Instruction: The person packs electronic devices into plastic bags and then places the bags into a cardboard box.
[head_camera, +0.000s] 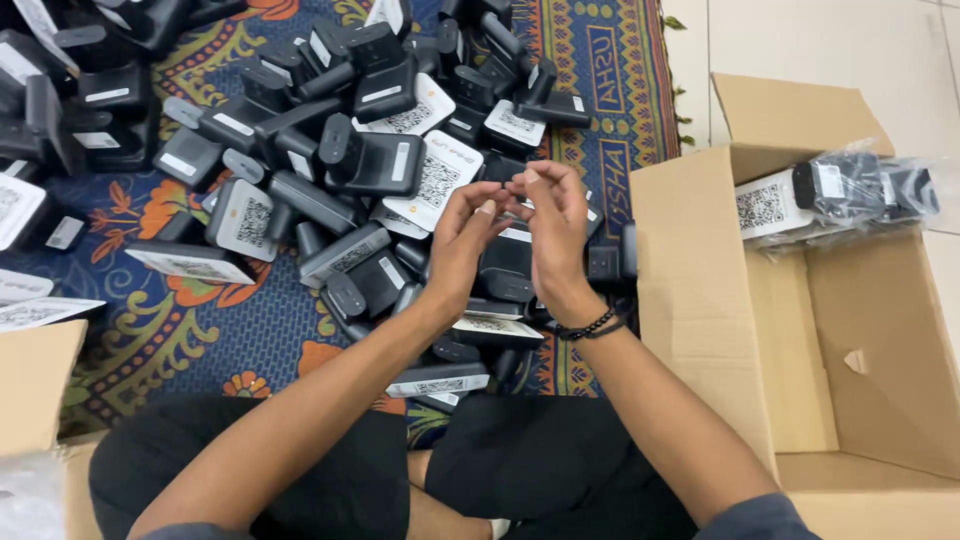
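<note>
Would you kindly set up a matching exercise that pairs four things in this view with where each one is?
Things:
1. cardboard box
2. beaded bracelet
3. pile of black devices
4. bagged devices

Places:
A. spread over the patterned cloth
B. lying inside the box at its far end
C. open on the floor to the person's right
D. around the right wrist

Pairs: 1-C, 2-D, 3-A, 4-B

Bright even indoor light, soft shadows, mild glare on white floor tiles (800, 40), slight edge distortion
</note>
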